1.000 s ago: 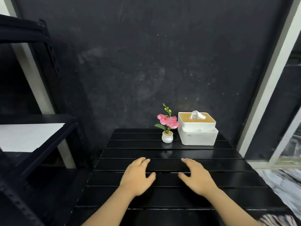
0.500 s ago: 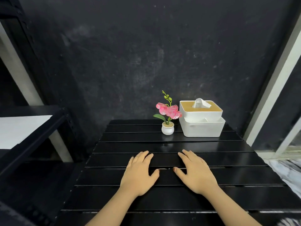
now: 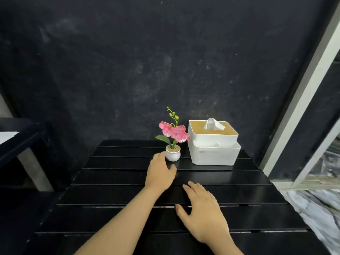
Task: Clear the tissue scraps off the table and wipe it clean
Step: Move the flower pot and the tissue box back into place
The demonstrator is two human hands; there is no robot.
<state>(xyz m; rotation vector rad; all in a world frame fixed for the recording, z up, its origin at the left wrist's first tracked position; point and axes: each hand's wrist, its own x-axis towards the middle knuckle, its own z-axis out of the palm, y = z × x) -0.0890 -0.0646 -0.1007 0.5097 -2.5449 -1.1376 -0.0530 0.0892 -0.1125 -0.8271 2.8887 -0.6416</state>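
Head camera looking forward and down over the counter (image 3: 114, 173)

One wide-angle view, sitting above the near edge, is facing the dark wall (image 3: 128, 61) behind; it is taking in both forearms close below, the tissue box (image 3: 213, 151) and flower pot (image 3: 173, 153) at the far edge, and a shelf (image 3: 16, 137) at left.

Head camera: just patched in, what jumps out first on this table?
The pink flower in its small white pot at the back of the black slatted table, and the white tissue box right of it. The left hand reaches beside the pot; the right hand lies flat nearer you. No scraps show.
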